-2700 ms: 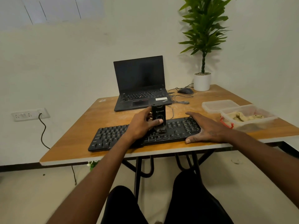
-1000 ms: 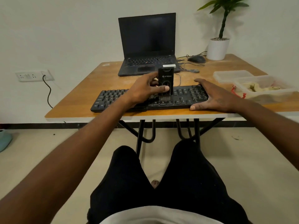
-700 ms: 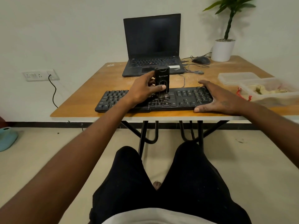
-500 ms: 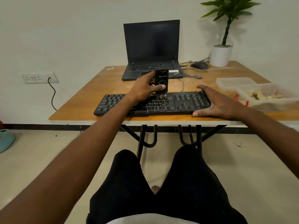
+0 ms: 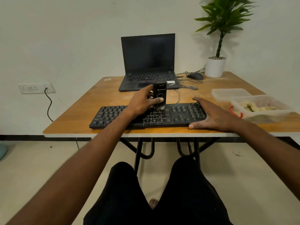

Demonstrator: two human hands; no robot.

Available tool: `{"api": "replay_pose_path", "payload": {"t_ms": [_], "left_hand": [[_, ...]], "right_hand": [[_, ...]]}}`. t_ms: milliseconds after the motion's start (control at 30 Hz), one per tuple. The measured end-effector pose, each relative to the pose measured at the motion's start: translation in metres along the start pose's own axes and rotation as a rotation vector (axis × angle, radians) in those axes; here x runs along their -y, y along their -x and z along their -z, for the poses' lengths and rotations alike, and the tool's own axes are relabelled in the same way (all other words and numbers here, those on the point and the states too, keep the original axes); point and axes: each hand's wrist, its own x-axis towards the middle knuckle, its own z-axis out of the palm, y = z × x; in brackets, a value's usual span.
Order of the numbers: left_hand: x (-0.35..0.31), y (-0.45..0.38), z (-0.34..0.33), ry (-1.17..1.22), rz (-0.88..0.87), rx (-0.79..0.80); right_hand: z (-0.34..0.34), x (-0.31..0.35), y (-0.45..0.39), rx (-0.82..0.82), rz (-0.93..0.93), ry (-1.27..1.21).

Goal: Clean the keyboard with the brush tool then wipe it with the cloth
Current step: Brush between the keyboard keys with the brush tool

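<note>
Two bare hands work at the wooden table (image 5: 90, 103). Reaching forward, the left hand (image 5: 142, 101) is clamped around the black brush tool (image 5: 160, 94), thumb across its front. That tool stands upright, long axis vertical, bristles pointing down onto the middle of the black keyboard (image 5: 178, 114). Lying flat with fingers spread and loosely apart, the right hand (image 5: 211, 116) presses on the keyboard's right end. Lengthwise, the keyboard runs left to right along the near table edge.

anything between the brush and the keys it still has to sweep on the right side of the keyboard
Only the right hand, lying flat on the keyboard at its right end. The brush tool in the left hand has bare keys until there.
</note>
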Motion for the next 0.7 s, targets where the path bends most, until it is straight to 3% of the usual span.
{"api": "replay_pose_path", "payload": {"t_ms": [300,700], "left_hand": [[0.003,0.020,-0.006,0.132,-0.043,0.169],[-0.008,-0.018,-0.016,-0.041,-0.037,0.008]], "right_hand": [[0.000,-0.001,0.001,-0.002,0.003,-0.017],[0.001,0.003,0.003,0.008,-0.009,-0.038]]}}
